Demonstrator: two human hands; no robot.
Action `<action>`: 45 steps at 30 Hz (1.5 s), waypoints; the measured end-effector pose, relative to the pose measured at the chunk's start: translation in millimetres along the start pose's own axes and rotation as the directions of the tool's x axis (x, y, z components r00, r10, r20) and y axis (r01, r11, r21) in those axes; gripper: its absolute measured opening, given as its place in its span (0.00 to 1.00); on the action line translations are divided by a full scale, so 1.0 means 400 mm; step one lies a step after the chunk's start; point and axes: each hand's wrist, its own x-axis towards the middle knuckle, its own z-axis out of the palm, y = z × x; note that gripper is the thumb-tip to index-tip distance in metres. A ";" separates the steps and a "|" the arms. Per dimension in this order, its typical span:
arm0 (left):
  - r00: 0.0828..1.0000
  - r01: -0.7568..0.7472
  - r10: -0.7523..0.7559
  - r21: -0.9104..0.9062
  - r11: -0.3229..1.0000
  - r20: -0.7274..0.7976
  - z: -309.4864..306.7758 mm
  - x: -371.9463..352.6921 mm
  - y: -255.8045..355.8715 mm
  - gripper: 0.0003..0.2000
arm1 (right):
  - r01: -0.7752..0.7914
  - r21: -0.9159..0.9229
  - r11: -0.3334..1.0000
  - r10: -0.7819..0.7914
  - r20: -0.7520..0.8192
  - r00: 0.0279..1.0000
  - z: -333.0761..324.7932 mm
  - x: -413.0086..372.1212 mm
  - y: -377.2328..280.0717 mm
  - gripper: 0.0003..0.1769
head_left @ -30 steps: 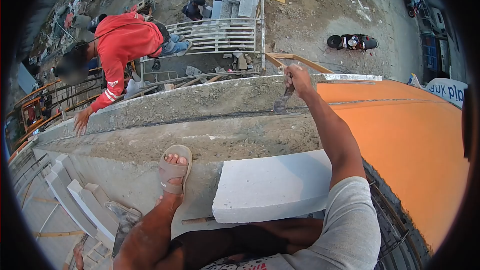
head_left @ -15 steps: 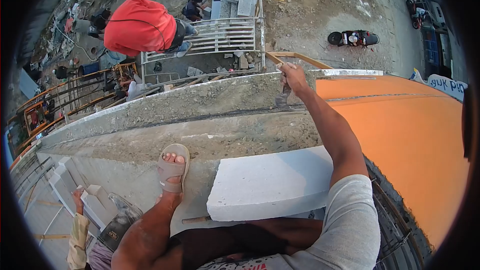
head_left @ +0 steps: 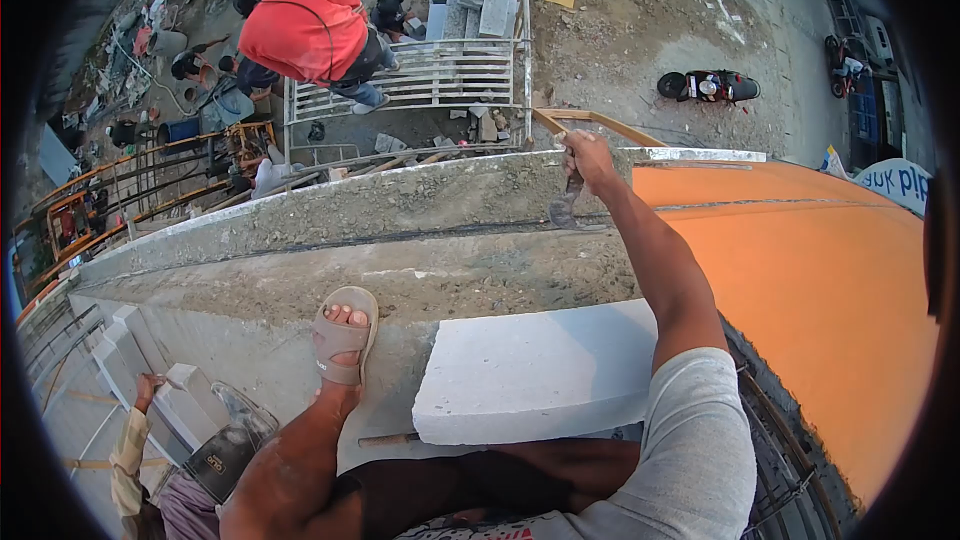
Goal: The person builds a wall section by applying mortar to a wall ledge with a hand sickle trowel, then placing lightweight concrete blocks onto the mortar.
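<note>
My right hand is closed around the handle of a small trowel. Its grey, mortar-smeared blade hangs down over the rough concrete ledge, close to the orange panel's left edge. Below my forearm, near my lap, lies a large white lightweight block. A wooden handle sticks out from beside the block's lower left corner. My left hand is out of view.
My sandalled foot rests by the ledge. An orange panel slopes at right. Beyond the ledge, a person in red stands on a white scaffold platform with stacked blocks. At lower left, another person's hand touches blocks.
My right hand stays near the same spot while the trowel blade turns slightly. The person in red has shifted right, and the person at lower left has moved a hand along the blocks.
</note>
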 end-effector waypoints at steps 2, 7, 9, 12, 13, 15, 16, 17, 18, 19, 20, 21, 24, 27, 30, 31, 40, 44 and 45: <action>0.999 -0.023 0.023 -0.012 1.000 -0.041 -0.001 0.005 0.005 0.35 | 0.004 0.012 1.000 -0.004 -0.006 1.000 0.008 -0.024 -0.061 0.11; 0.999 -0.012 0.010 -0.038 0.999 -0.051 0.010 -0.007 0.014 0.34 | 0.074 0.154 0.985 -0.081 0.040 0.996 -0.048 -0.032 -0.071 0.10; 0.996 0.083 -0.083 -0.022 0.996 0.035 0.012 -0.041 0.014 0.33 | -0.029 0.185 0.982 0.034 -0.021 0.999 -0.091 -0.041 0.058 0.09; 0.985 0.151 -0.151 0.013 0.988 0.079 0.014 -0.048 0.000 0.32 | -0.037 0.074 0.997 0.038 -0.010 0.999 -0.044 -0.030 0.054 0.08; 0.993 0.119 -0.119 -0.038 0.992 0.006 0.017 -0.029 0.003 0.34 | -0.039 -0.018 0.999 0.039 0.014 0.999 -0.035 -0.022 0.031 0.08; 0.994 0.088 -0.094 -0.094 0.992 -0.062 0.025 -0.004 -0.003 0.36 | -0.042 0.009 0.999 0.042 -0.018 0.999 -0.033 -0.021 0.005 0.09; 0.997 0.030 -0.035 -0.070 0.997 -0.067 0.001 0.012 0.007 0.36 | 0.001 0.006 1.000 -0.001 0.022 1.000 -0.033 -0.030 -0.031 0.10; 0.998 -0.024 0.021 -0.049 0.999 -0.061 -0.009 0.006 0.018 0.37 | 0.033 0.007 0.999 -0.033 0.063 0.997 -0.031 -0.045 -0.060 0.11; 0.999 -0.016 0.013 -0.059 0.998 -0.041 -0.004 -0.011 0.026 0.37 | 0.047 0.069 0.996 -0.052 0.075 0.996 -0.033 -0.052 -0.086 0.12; 1.000 0.006 -0.007 -0.053 0.999 -0.020 0.006 -0.011 0.026 0.36 | 0.042 0.069 0.997 -0.047 0.074 0.996 -0.037 -0.062 -0.099 0.12; 1.000 0.028 -0.028 -0.044 0.999 -0.005 0.018 -0.009 0.022 0.36 | 0.060 0.066 0.996 -0.063 0.047 0.997 -0.040 -0.072 -0.109 0.12; 0.998 0.054 -0.053 -0.035 0.998 0.014 0.029 -0.015 0.021 0.36 | 0.073 0.064 0.995 -0.074 0.024 0.997 -0.042 -0.083 -0.105 0.12; 0.990 0.121 -0.121 0.008 0.993 0.072 0.029 -0.052 0.013 0.35 | 0.004 0.041 0.999 -0.005 0.021 1.000 -0.097 -0.101 0.077 0.11; 0.985 0.151 -0.155 0.051 0.987 0.072 0.019 -0.058 -0.004 0.35 | -0.027 0.009 1.000 0.027 -0.002 1.000 -0.072 -0.067 0.080 0.11; 0.988 0.146 -0.148 0.050 0.988 0.040 0.020 -0.015 -0.006 0.35 | -0.026 -0.089 0.996 0.026 0.007 1.000 -0.052 -0.036 0.034 0.11; 0.998 0.052 -0.052 -0.024 0.998 -0.021 -0.005 0.020 0.011 0.35 | -0.041 -0.095 0.995 0.042 0.010 0.999 -0.050 -0.044 -0.001 0.11; 0.988 0.115 -0.115 0.004 0.993 0.099 0.000 -0.025 0.019 0.36 | -0.038 0.087 0.995 0.035 0.032 0.999 -0.052 -0.063 0.059 0.12; 0.989 0.118 -0.116 -0.014 0.993 0.096 0.008 -0.023 -0.004 0.37 | -0.041 -0.089 0.995 0.046 0.048 0.998 0.008 -0.055 0.058 0.10; 0.984 0.142 -0.137 -0.040 0.989 0.116 0.012 -0.026 -0.005 0.37 | -0.060 -0.097 0.993 0.066 0.050 0.997 0.010 -0.072 0.033 0.10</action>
